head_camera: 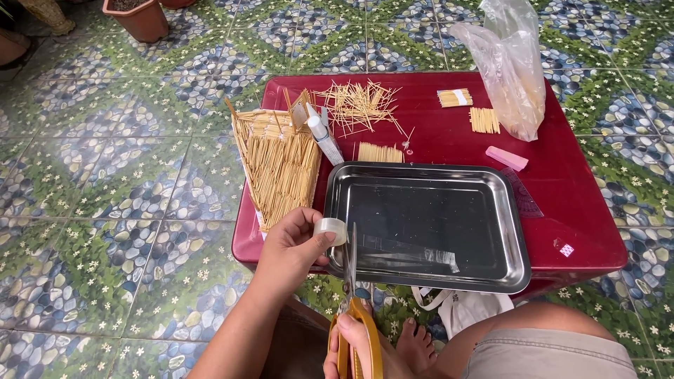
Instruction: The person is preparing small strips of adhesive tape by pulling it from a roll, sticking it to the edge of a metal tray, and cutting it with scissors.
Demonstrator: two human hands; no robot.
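While left hand (291,245) pinches tape roll (331,230), right hand (351,344), grip clamped on yellow-handled scissors (353,309) over steel tray (421,179).

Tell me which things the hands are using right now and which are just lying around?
In use:
left hand
roll of clear tape
right hand
yellow-handled scissors
metal tray with a tape strip

Lying about:
stick panel
loose sticks
glue tube
plastic bag
pink block
flower pot

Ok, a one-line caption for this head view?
Left hand holds clear tape roll; right hand works yellow-handled scissors by a steel tray.
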